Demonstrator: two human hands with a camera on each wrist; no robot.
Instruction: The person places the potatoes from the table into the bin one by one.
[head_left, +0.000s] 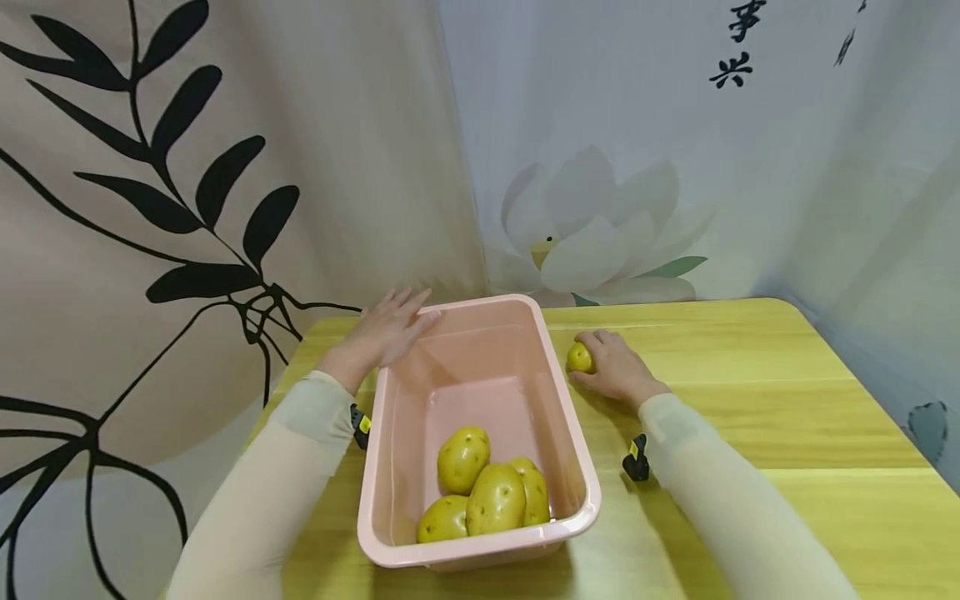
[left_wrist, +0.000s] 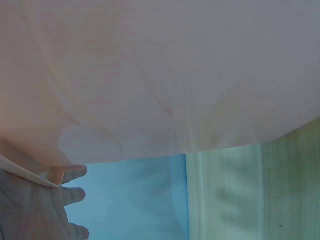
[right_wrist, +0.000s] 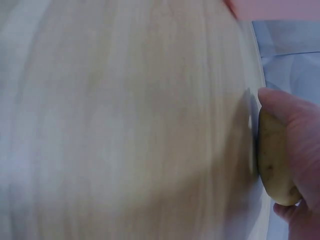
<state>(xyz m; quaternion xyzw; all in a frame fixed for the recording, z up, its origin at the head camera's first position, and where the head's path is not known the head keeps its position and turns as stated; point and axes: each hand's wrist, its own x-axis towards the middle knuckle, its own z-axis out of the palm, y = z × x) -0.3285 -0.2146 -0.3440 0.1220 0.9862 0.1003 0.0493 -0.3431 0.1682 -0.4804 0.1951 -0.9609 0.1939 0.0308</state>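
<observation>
A pink plastic basin [head_left: 480,557] stands on the table with several yellow potatoes [head_left: 495,500] heaped at its near end. My left hand [head_left: 384,329] rests on the basin's far left corner, its fingers stretched over the rim; the left wrist view shows the fingertips past the rim and the basin's outer wall [left_wrist: 150,90]. To the right of the basin, my right hand [head_left: 615,367] grips another potato [head_left: 580,358] close over the table. In the right wrist view that potato [right_wrist: 275,160] sits between the thumb and the fingers, partly covered by the hand.
The wooden table [head_left: 750,400] extends to the right and ends at a far edge against a pale curtain [head_left: 637,125] with a lotus print. A beige curtain [head_left: 360,150] with black leaves hangs on the left. Black wrist cameras [head_left: 636,460] sit below both wrists.
</observation>
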